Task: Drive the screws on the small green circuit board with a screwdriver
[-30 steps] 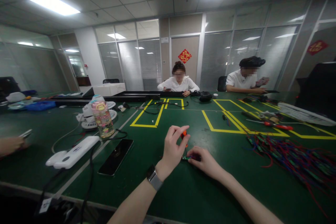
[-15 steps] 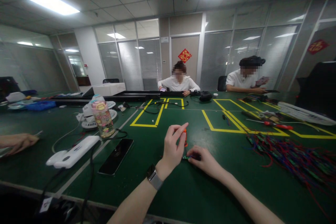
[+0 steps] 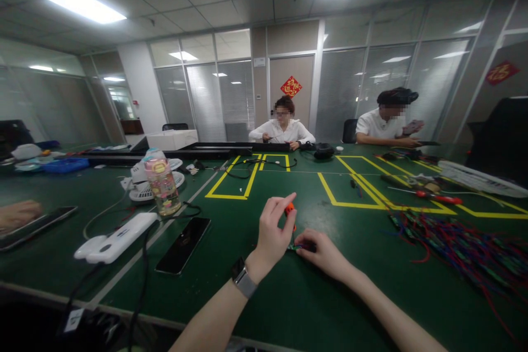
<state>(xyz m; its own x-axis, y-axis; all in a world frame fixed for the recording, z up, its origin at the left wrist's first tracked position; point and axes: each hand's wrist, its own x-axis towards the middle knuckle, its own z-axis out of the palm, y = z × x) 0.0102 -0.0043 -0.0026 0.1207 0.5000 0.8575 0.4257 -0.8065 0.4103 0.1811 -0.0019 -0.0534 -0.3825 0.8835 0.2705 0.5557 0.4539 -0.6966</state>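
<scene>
- Both the left hand [image 3: 272,231] and the right hand [image 3: 319,247] are working close together, just above the green tabletop [image 3: 313,308].
- The left hand is clamping its thumb and bent fingers on a slim tool with an orange handle [image 3: 290,209]; one finger is pointing up and away.
- The tool is standing nearly upright, its thin dark shaft leading down toward the work; whether its tip is touching anything, I cannot tell.
- The right hand is pinching a small green circuit board with thin dark wires [image 3: 292,248] between thumb and fingers, which are partly hiding it.
- That board is sitting directly below the orange handle, between the two hands.
- A square dark watch with a silver-grey band [image 3: 244,279] is circling the left wrist.
- Left of that arm, a flat black smartphone [image 3: 183,246] is lying near a long white plastic device [image 3: 126,235].
- Behind these, a clear patterned bottle with pale yellow liquid [image 3: 164,190] is standing upright in front of a white fan [image 3: 137,175].
- To the right, a loose heap of red and blue wires with green boards [image 3: 462,247] is spreading toward the edge of view; a red-handled screwdriver [image 3: 439,197] is lying beyond it.
- Yellow tape outlines [image 3: 226,197] are marking the surface ahead.
- Two people in white tops are sitting opposite, and at far left a co-worker's hand [image 3: 20,214] is resting by another dark phone [image 3: 41,225].
</scene>
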